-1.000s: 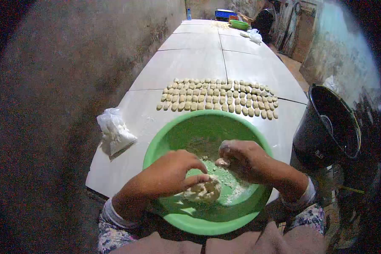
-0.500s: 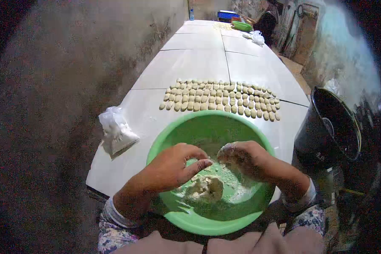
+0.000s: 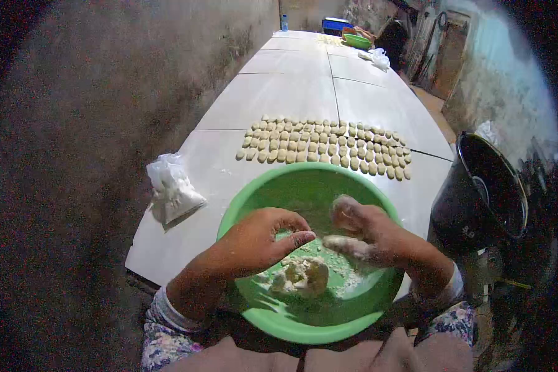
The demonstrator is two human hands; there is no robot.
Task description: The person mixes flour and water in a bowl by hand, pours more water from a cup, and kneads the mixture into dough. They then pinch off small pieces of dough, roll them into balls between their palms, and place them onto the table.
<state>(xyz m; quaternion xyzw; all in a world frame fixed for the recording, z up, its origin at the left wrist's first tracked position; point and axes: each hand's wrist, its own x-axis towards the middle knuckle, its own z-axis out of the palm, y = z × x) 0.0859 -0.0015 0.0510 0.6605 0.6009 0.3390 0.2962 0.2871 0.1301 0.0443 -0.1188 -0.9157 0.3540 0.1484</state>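
A green basin (image 3: pixel 254 186) stands at the near end of the table, with a lump of dough (image 3: pixel 310 276) and loose flour in its bottom. Over the basin's left side is my left hand (image 3: pixel 270 239), thumb and forefinger tips brought together; whatever lies between them is too small to make out. My right hand (image 3: pixel 366 232), whitened with flour, hangs above the right half of the basin with thumb and fingers apart and nothing held. Beyond the basin, rows of small oval dough pieces (image 3: pixel 313 147) lie on the table.
On the tiled white table (image 3: pixel 279 93), a plastic bag of white powder (image 3: pixel 175 189) sits at left. A black bucket (image 3: pixel 477 198) stands at right. A green bowl (image 3: pixel 357 42), a blue crate (image 3: pixel 336 25), a bottle (image 3: pixel 284 23) and a white bag (image 3: pixel 379 59) are at the far end.
My right hand has opened, its thumb and fingers now spread apart. My left hand has barely moved. The view has shifted slightly.
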